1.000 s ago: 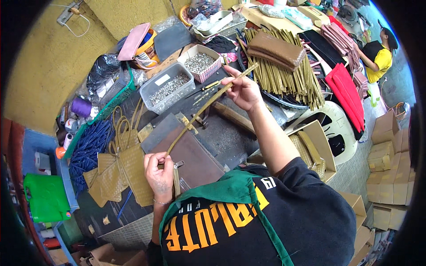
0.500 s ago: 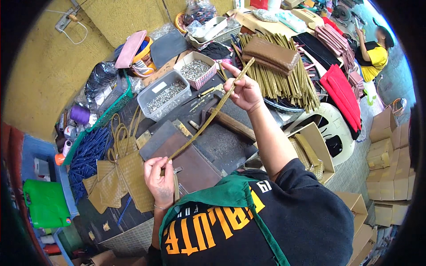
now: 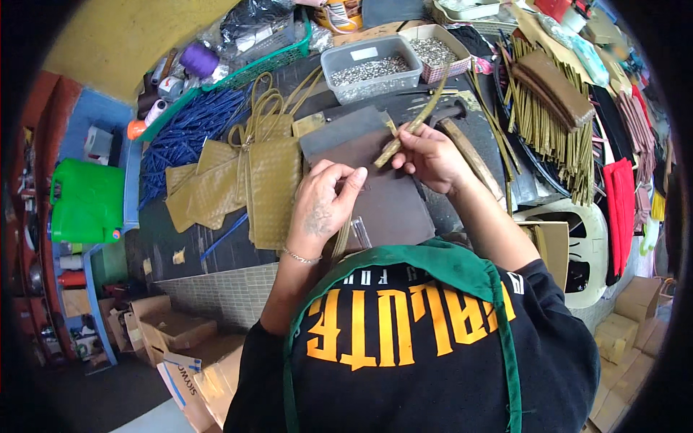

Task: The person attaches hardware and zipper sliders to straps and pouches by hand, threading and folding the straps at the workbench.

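Observation:
My right hand [image 3: 430, 155] is closed on a narrow olive-gold strap [image 3: 433, 101]; one end points toward my left hand and the rest curves up and away. Close by on the left, my left hand [image 3: 317, 206] has its fingers curled toward the thumb, and what they hold, if anything, is hidden. Olive strips [image 3: 342, 241] and a small silver metal piece [image 3: 360, 232] show below that hand. Both hands are over a brown flat board [image 3: 393, 206]. Left of them lie woven-textured olive panels [image 3: 273, 184] with looped straps.
Behind the board stand a clear tub [image 3: 372, 71] and a pink checked basket [image 3: 435, 56] of small metal parts. A hammer [image 3: 473, 159] lies right of my hand. Cut olive strips [image 3: 545, 108] pile at right, blue strips [image 3: 184, 137] at left. Cardboard boxes [image 3: 173, 325] stand on the floor.
My view has swung left. My right hand has come in from far out toward my left hand. The strap, earlier stretched between both hands, now appears only in the right.

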A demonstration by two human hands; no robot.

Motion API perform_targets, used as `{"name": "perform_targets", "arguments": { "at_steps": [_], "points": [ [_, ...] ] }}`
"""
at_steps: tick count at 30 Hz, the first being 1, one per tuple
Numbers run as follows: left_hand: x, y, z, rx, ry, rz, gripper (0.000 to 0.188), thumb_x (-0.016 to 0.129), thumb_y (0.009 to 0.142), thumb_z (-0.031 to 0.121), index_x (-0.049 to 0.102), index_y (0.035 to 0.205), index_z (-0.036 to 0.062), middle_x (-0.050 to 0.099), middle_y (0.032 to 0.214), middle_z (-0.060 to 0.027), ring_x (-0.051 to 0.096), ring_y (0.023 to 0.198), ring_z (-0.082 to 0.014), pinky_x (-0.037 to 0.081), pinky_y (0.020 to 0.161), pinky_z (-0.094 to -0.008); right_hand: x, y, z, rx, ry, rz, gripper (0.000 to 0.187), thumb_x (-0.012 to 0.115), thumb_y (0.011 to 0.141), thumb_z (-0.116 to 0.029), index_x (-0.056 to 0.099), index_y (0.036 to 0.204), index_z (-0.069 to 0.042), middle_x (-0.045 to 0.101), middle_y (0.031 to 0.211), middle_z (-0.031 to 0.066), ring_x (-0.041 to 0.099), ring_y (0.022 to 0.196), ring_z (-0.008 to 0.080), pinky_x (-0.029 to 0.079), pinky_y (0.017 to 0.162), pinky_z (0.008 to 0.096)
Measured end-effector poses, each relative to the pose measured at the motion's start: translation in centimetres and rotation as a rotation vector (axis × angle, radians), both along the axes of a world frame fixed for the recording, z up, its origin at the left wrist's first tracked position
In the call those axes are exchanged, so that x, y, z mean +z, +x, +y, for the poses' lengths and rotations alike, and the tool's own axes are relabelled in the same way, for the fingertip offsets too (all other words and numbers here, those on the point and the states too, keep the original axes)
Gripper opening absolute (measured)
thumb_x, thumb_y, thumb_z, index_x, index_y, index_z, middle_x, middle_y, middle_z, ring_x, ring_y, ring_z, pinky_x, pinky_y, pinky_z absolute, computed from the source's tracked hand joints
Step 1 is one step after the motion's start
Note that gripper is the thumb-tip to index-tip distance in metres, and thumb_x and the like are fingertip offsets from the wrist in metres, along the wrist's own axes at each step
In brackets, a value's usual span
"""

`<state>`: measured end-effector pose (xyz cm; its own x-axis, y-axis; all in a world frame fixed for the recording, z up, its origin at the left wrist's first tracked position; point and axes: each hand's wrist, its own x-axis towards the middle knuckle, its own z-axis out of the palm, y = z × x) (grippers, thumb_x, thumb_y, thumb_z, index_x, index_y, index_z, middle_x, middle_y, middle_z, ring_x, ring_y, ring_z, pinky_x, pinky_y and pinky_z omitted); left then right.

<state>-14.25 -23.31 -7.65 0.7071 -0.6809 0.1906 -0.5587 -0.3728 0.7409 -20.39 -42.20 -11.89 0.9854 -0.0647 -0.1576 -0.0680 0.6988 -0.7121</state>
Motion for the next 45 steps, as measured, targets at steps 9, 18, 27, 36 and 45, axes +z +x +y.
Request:
{"name": "perform_targets", "arguments": {
  "at_steps": [9,18,27,36,45],
  "points": [
    [-0.7,0.9,0.9,-0.192,-0.281,0.533,0.009,0.046,0.078,0.006,0.051,0.073,0.0001,0.05,0.072,-0.0049,0.048,0.067,-0.0118,0.04,0.062,-0.0249,0.4,-0.9,1.2,-0.094,-0.045,0.022,0.024,0.057,0.074,0.001,0.046,0.094,-0.006,0.058,0.075,0.007,0.059,0.063,0.0145,0.046,0.053,0.0195],
    [-1.2,0.3,0.7,-0.106,-0.144,0.234,0.011,0.056,0.076,0.011,0.058,0.078,-0.0004,0.053,0.068,-0.0067,0.052,0.064,-0.0135,0.041,0.06,-0.0243,1.3,-0.7,2.3,-0.106,-0.185,-0.083,0.03,0.059,0.071,0.003,0.045,0.097,-0.005,0.058,0.077,0.0069,0.058,0.068,0.0144,0.048,0.06,0.0233],
    [-1.7,0.4,1.1,-0.11,-0.189,0.236,0.012,0.058,0.076,0.012,0.056,0.079,-0.0002,0.053,0.07,-0.0066,0.051,0.065,-0.0142,0.039,0.06,-0.0244,2.2,0.1,3.2,-0.072,-0.265,-0.127,0.031,0.059,0.07,0.004,0.042,0.096,-0.001,0.057,0.077,0.0064,0.057,0.069,0.0131,0.048,0.06,0.0231],
    [-2.0,-0.3,0.2,-0.021,-0.269,0.16,0.009,0.058,0.074,0.009,0.056,0.074,-0.0002,0.054,0.068,-0.0084,0.052,0.064,-0.0187,0.039,0.061,-0.0275,1.3,0.2,3.2,-0.105,-0.344,-0.205,0.028,0.059,0.071,0.004,0.045,0.095,-0.004,0.057,0.081,0.0062,0.056,0.073,0.0123,0.046,0.065,0.0237],
    [-1.6,-1.1,1.0,0.014,-0.369,0.219,0.003,0.055,0.07,-0.003,0.053,0.068,-0.0037,0.052,0.066,-0.0059,0.047,0.06,-0.0128,0.038,0.057,-0.0243,1.8,0.8,3.1,-0.102,-0.151,-0.103,0.025,0.06,0.074,-0.007,0.047,0.095,-0.003,0.055,0.072,0.0029,0.054,0.062,0.0094,0.045,0.055,0.0212]
  ]
}}
